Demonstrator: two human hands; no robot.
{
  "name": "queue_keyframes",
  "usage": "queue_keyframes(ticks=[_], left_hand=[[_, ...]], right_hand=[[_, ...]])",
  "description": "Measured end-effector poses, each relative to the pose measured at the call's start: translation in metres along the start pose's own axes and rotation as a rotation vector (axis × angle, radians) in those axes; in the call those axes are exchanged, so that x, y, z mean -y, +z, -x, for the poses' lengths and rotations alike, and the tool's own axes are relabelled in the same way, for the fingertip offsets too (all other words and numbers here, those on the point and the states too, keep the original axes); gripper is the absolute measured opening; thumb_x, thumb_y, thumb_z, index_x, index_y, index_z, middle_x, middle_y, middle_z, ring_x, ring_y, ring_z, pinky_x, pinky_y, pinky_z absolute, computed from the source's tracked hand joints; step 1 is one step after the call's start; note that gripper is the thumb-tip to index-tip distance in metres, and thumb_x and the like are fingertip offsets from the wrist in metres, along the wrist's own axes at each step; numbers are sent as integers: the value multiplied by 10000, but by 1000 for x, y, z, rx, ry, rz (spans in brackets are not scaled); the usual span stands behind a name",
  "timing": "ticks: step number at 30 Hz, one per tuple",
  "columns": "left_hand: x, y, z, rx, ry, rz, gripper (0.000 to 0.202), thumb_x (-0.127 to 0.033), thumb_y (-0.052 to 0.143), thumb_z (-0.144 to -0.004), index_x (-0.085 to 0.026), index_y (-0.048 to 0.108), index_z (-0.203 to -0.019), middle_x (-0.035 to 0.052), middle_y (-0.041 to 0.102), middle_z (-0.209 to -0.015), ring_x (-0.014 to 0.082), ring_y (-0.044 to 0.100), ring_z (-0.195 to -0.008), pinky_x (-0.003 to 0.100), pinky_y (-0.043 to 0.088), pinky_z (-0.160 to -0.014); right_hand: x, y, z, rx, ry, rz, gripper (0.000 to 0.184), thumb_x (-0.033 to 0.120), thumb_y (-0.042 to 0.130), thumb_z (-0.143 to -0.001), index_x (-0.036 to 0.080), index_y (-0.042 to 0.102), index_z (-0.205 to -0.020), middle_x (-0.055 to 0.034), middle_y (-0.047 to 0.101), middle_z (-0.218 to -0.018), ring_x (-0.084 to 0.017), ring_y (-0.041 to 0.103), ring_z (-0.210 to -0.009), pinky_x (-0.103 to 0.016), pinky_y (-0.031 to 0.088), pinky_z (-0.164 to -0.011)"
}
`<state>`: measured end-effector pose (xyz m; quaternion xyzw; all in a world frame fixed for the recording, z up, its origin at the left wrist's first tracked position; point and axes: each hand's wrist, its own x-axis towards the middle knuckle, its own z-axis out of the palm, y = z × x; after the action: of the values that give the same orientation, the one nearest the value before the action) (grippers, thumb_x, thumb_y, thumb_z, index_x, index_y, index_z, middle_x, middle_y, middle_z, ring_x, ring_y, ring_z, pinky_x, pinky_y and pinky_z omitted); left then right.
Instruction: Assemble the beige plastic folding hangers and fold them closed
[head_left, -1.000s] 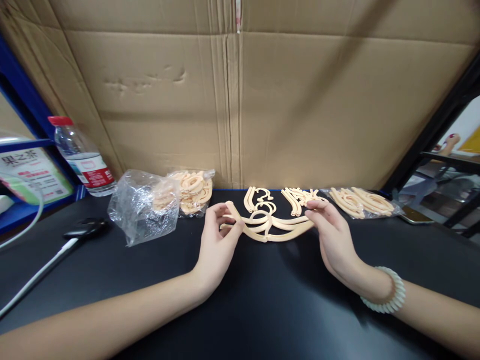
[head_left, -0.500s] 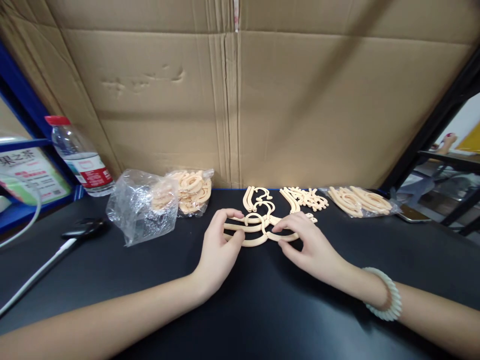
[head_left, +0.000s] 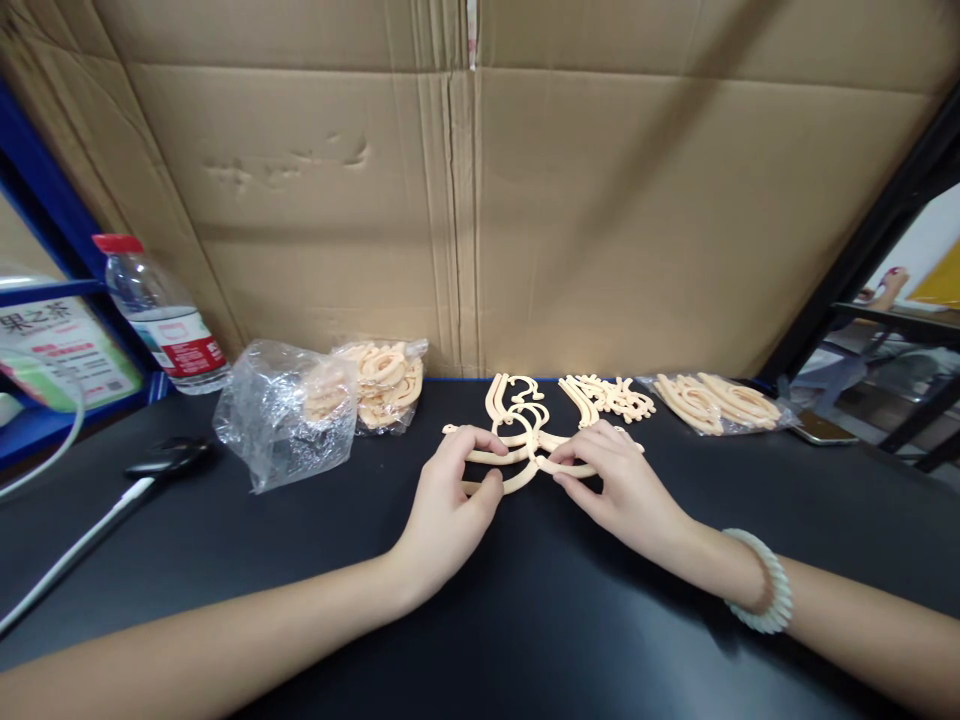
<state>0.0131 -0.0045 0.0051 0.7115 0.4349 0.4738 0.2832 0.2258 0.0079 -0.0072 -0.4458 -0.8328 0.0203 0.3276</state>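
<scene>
Thin, pale wood-coloured curved strips form a symmetrical pattern on the black table. My left hand [head_left: 459,500] is curled over its left side, the thumb by a lower curved strip [head_left: 519,482] and the fingers over an upper strip [head_left: 499,457]. On the right side, my right hand [head_left: 619,488] pinches a curved strip [head_left: 551,464] between thumb and fingers. Just beyond the hands, arched strips [head_left: 534,412] meet at the pattern's middle. Parts of the strips are hidden under both hands.
Behind the pattern lie loose long strips [head_left: 495,398] and a heap of small curly pieces [head_left: 619,398]. Bagged pieces [head_left: 712,402] lie right, beside a phone [head_left: 825,432]. Left are a crumpled plastic bag [head_left: 281,430], another bag of pieces [head_left: 390,385], a bottle [head_left: 180,345] and a cable [head_left: 82,550].
My left hand has moved slightly right and closer to the pattern's middle, its fingers closing in. A small round end of a strip now shows left of it. My right hand has barely shifted.
</scene>
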Motion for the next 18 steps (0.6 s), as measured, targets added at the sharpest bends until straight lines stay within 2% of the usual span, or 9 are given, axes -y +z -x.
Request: queue_keyframes(ticks=[4,7,10,13,18], left_hand=[[1,1,2,67,123,-113,183,-98,476,-784,-219,558,-894,35,618,-973,221,573,-979,416,423,-911],[-1,3,5,172,226,-272,213,-79,486,-768,-223,558,-908,32,626,-959,230,555,-975,447,410,-932],[-3,6,7,292,302,-424,241,-98,517,-764,-240,553,-955,21,644,-982,244,539,-1038,523,293,-1058],[-4,7,9,340,295,-505,241,-144,533,-779,-252,543,-995,25,649,-1044,258,531,-1089,567,179,-1117],[-4,7,9,333,268,-568,238,-177,544,-784,-247,545,-1012,35,640,-1086,268,522,-1103,564,208,-1102]], right_hand=[[-2,-1,0,-22,68,70,33,212,591,-853,230,610,-834,-31,665,-834,-229,552,-850,-378,391,-753],[-2,-1,0,-13,110,111,47,188,587,-827,233,602,-834,-16,651,-797,-223,552,-837,-377,375,-754],[-1,-2,-1,12,123,129,83,152,577,-804,230,596,-825,-9,635,-770,-218,553,-831,-371,368,-753],[-3,-2,-1,11,109,136,112,126,560,-809,230,599,-824,-13,640,-787,-218,556,-842,-373,365,-763],[-10,-1,-2,-4,81,130,164,86,530,-836,227,614,-844,-31,661,-868,-231,569,-901,-383,378,-783]])
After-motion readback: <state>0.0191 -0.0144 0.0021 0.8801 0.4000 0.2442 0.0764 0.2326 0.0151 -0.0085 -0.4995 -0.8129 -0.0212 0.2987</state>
